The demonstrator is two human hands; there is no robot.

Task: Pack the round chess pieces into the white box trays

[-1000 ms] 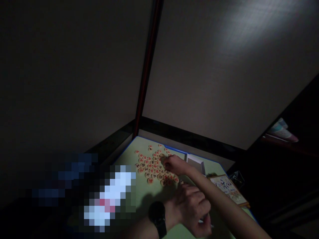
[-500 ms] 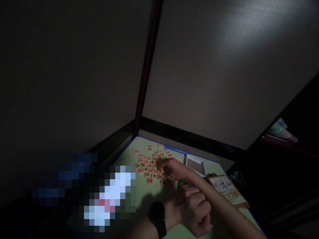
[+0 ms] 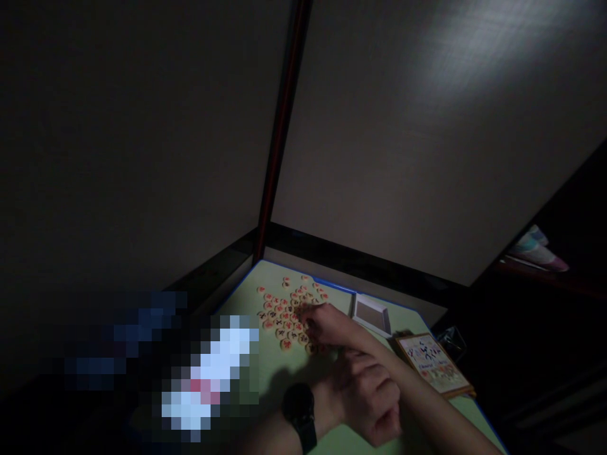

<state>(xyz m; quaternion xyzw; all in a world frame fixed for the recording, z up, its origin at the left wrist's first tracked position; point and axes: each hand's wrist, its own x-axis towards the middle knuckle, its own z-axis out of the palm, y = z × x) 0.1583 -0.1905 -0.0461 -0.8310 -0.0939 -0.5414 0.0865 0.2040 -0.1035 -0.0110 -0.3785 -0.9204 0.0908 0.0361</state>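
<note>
Round xiangqi pieces [image 3: 285,345], pale with red or black characters, lie spread in a cluster on the light green table [image 3: 265,379]. My right hand [image 3: 329,322] reaches over the cluster's right side. Its fingers curl down among the pieces, and the fingertips are too dark and small to show what they grip. Nearer to me is my left hand [image 3: 370,395], with a black watch [image 3: 300,407] on the wrist. It is closed in a fist just in front of my right forearm. Whatever that fist holds is hidden inside it.
An open shallow white box [image 3: 372,314] lies by the table's back edge. To its right, a wood-framed box with a printed picture [image 3: 434,363] rests near the right edge. Walls meet behind the table. A blurred-out bright patch [image 3: 213,373] covers the left side.
My right fingers have shifted slightly left and stretched further into the pieces. My left fist has barely moved; a small pale bit seen at its lower edge is no longer visible.
</note>
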